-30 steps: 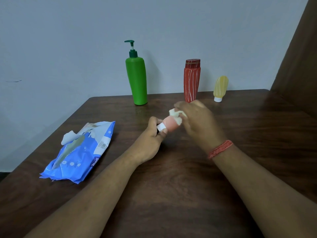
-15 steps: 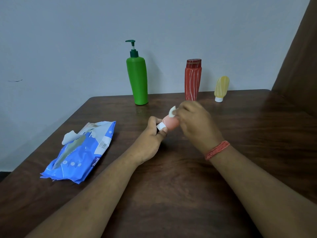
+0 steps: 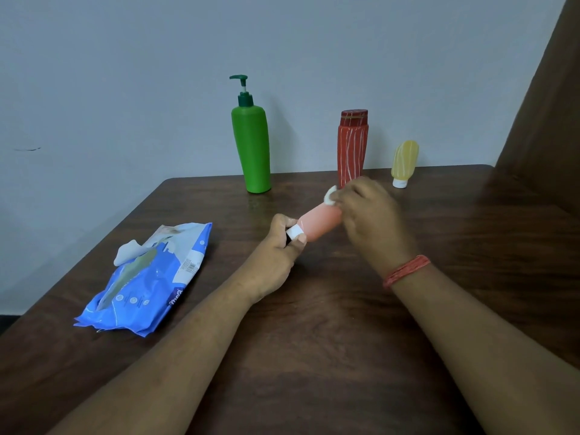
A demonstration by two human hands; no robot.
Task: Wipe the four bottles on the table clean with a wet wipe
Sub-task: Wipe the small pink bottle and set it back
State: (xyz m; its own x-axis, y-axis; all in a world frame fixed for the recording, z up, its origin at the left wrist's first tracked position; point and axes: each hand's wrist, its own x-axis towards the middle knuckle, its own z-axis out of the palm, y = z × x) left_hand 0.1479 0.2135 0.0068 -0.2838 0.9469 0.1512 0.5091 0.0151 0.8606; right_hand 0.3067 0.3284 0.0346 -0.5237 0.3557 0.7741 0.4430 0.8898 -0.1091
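Observation:
My left hand (image 3: 276,252) grips the white cap end of a small pink bottle (image 3: 318,222), held tilted above the table's middle. My right hand (image 3: 370,215) is closed on a white wet wipe (image 3: 330,194), pressed against the far end of the pink bottle; most of the wipe is hidden by the fingers. At the back stand a green pump bottle (image 3: 252,149), a red striped bottle (image 3: 352,146) and a small yellow bottle (image 3: 404,161) resting on its white cap.
A blue wet wipe pack (image 3: 150,277) lies on the left of the dark wooden table (image 3: 314,356), one wipe poking from its opening. A pale wall rises behind, and a brown panel stands at the right edge.
My right hand has slid the wipe from the pink bottle's middle to its far end, uncovering more of the body. My left hand keeps its hold on the cap.

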